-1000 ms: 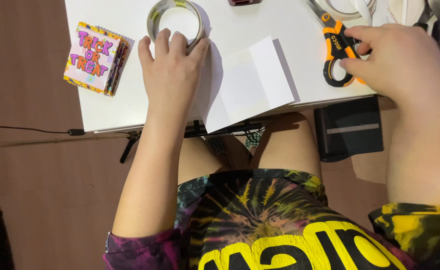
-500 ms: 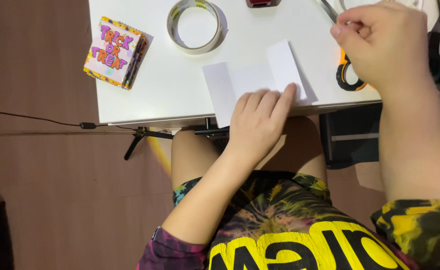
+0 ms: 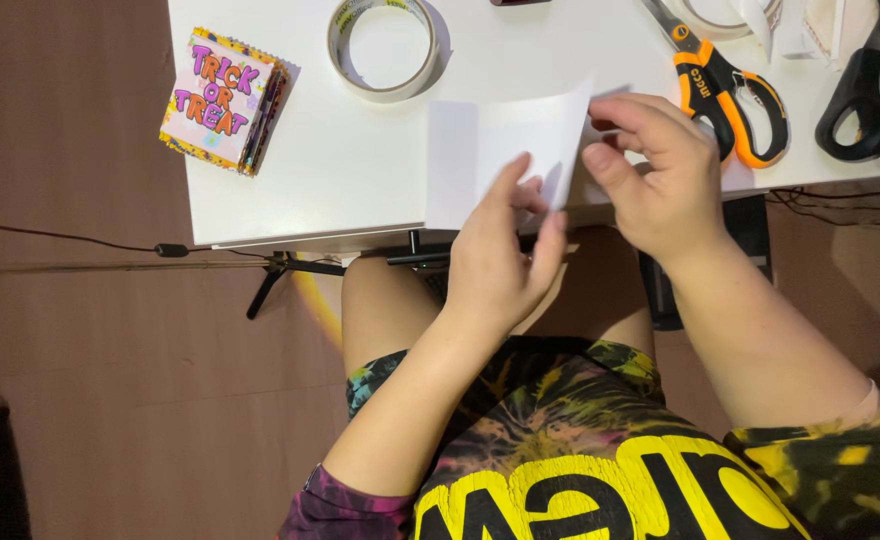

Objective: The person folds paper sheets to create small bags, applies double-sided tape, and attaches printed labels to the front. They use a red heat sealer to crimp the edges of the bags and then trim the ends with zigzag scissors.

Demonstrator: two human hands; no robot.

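Note:
A folded white sheet of paper (image 3: 490,150) is lifted off the near edge of the white table (image 3: 300,170). My left hand (image 3: 500,260) grips its lower edge with fingers pinched. My right hand (image 3: 660,180) pinches the paper's right edge. Both hands hover over the table's front edge, above my lap. Orange-handled scissors (image 3: 725,85) lie just beyond my right hand.
A roll of clear tape (image 3: 383,45) lies at the table's back. A colourful square packet (image 3: 222,100) rests near the left corner. Black-handled scissors (image 3: 875,100) lie at the far right. A cable (image 3: 80,240) runs across the brown floor at left.
My left hand left the tape roll, came to the paper and now lifts it. My right hand let go of the orange scissors and took the paper's right edge.

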